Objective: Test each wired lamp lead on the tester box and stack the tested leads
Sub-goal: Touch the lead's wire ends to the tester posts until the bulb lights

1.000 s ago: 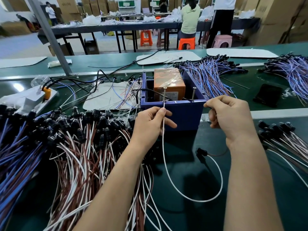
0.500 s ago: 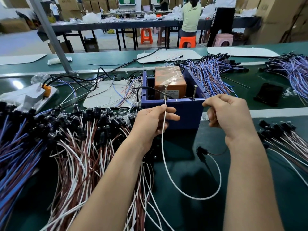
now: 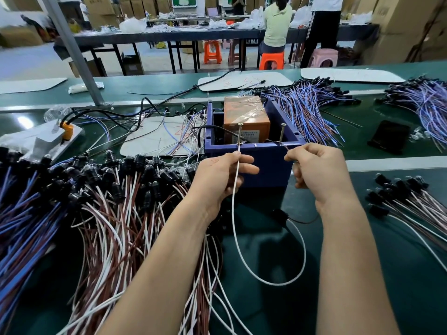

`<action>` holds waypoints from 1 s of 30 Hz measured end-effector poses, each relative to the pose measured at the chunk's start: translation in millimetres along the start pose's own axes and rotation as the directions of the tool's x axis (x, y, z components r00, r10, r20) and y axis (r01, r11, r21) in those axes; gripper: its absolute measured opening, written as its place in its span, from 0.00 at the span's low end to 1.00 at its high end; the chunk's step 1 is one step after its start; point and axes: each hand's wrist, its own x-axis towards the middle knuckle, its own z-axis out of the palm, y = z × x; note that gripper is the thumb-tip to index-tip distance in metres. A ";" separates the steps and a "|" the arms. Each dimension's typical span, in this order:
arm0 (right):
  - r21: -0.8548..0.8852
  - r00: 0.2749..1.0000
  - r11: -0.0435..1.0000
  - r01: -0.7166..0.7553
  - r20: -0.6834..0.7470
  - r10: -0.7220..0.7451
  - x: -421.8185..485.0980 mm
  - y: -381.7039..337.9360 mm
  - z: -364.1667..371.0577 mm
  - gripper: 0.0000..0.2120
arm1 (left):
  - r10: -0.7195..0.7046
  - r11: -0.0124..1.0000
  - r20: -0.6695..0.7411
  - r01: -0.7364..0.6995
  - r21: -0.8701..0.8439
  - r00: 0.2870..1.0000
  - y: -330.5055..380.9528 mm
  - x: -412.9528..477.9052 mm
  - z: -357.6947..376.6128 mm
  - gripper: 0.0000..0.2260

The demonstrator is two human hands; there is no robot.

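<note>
The blue tester box [image 3: 266, 163] stands at the middle of the green bench, with an orange block inside and two upright screws on its front rim. My left hand [image 3: 219, 176] pinches the white wire [image 3: 244, 257] of one lamp lead and holds its bare tip against the left screw [image 3: 239, 134]. My right hand [image 3: 319, 170] pinches the lead's thin brown wire near the right screw [image 3: 281, 132]. The lead's black lamp holder [image 3: 280, 215] hangs below, between my forearms. I cannot tell whether the lamp is lit.
A big heap of red-and-white and blue leads [image 3: 84, 201] covers the bench on my left. A smaller pile of leads [image 3: 411, 204] lies on my right. Purple lead bundles [image 3: 307, 105] and a black phone [image 3: 389, 136] lie behind the box. People work at far tables.
Both hands have risen slightly toward the box rim. The white wire's tip now touches the left screw and the right hand's wire end has come close to the right screw.
</note>
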 end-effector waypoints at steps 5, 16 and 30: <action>-0.011 1.000 1.000 0.011 -0.003 -0.011 0.8 1.7 3.3 0.09 | 0.004 1.000 0.018 -0.003 -0.029 1.000 0.4 -1.5 -0.8 0.13; -0.007 1.000 1.000 0.012 -0.028 -0.013 2.2 3.4 2.5 0.10 | 0.020 1.000 0.028 -0.019 -0.024 0.999 -0.6 -1.0 -2.0 0.13; -0.025 1.000 1.000 0.008 -0.019 -0.008 0.9 2.1 2.5 0.10 | 0.018 1.000 0.036 -0.017 -0.014 0.999 -0.5 -2.3 -2.8 0.12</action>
